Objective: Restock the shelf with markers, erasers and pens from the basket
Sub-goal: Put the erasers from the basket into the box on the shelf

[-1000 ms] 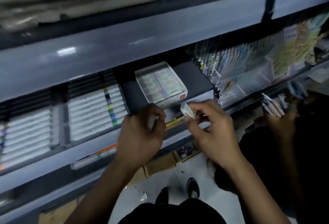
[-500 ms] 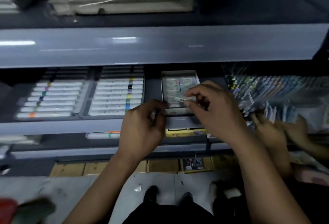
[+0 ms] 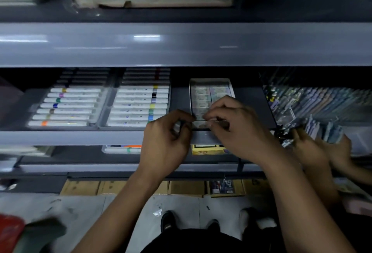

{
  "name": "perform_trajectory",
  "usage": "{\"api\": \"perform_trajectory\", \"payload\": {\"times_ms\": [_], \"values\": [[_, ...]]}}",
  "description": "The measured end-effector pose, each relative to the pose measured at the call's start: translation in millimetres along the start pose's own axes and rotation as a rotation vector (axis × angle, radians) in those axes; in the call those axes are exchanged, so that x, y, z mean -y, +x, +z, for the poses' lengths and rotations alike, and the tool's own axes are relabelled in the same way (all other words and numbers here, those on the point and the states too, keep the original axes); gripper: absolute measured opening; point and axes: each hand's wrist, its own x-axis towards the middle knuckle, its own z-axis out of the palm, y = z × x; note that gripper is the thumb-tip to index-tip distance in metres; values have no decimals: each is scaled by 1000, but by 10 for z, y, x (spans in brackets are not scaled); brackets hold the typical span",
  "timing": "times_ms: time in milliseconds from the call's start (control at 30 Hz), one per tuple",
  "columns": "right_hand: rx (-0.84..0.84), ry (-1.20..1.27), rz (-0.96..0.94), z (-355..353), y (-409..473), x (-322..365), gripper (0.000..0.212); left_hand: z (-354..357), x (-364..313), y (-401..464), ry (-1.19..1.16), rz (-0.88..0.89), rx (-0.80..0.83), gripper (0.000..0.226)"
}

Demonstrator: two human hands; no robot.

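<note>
An open white box of wrapped erasers [image 3: 211,93] sits on the grey shelf [image 3: 70,138], in its middle. My right hand [image 3: 237,130] pinches one small wrapped eraser [image 3: 201,124] at the box's near end. My left hand [image 3: 167,140] is just left of it, its curled fingertips touching the eraser's left end at the box's front corner. White markers with coloured bands lie in two trays [image 3: 138,106] to the left. Pens [image 3: 322,102] stand packed in clear holders to the right.
Another person's hands [image 3: 322,148] hold a bunch of pens at the right, close to my right forearm. A lower shelf carries a yellow box [image 3: 209,150] and loose markers [image 3: 122,149]. Cardboard boxes [image 3: 84,187] line the floor. A red object [image 3: 10,230] shows at bottom left.
My right hand has brought the eraser down from above the box to its near end, and my left hand has closed in to touch it. The view swung level with the shelf.
</note>
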Motion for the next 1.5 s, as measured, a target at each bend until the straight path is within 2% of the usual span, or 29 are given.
{"api": "perform_trajectory", "payload": {"times_ms": [100,200,267,433,533,667,800,933,1133,1233,1333,1433,1500], "values": [[25,3,40,55,-34,28,28,14,-30,20,-114,-63,-25,21],[-29,-6,49,79,-66,65,30,19,-151,30,-276,-141,-37,51],[-126,33,34,105,-100,113,26,5,-281,46,-474,-285,-37,64],[-317,142,-48,182,-213,354,16,-22,-401,103,-843,-614,-25,67],[-248,237,-60,202,-266,523,21,-40,-445,128,-1065,-725,4,69],[-102,196,14,267,-279,649,36,-64,-487,96,-1253,-837,34,60],[-121,143,56,251,-274,662,35,-82,-537,68,-1265,-841,110,59],[-140,106,60,228,-289,674,30,-76,-599,61,-1259,-840,86,51],[-216,141,43,195,-305,612,21,-62,-566,25,-1199,-782,83,52],[-196,323,135,133,-294,506,23,-44,-503,47,-1029,-746,71,51],[-220,516,216,37,-256,395,20,-33,-454,71,-791,-706,49,39],[-274,491,251,-62,-216,248,25,-34,-409,74,-665,-612,22,23],[-299,435,287,-116,-189,148,26,-20,-354,73,-585,-488,35,23]]}}
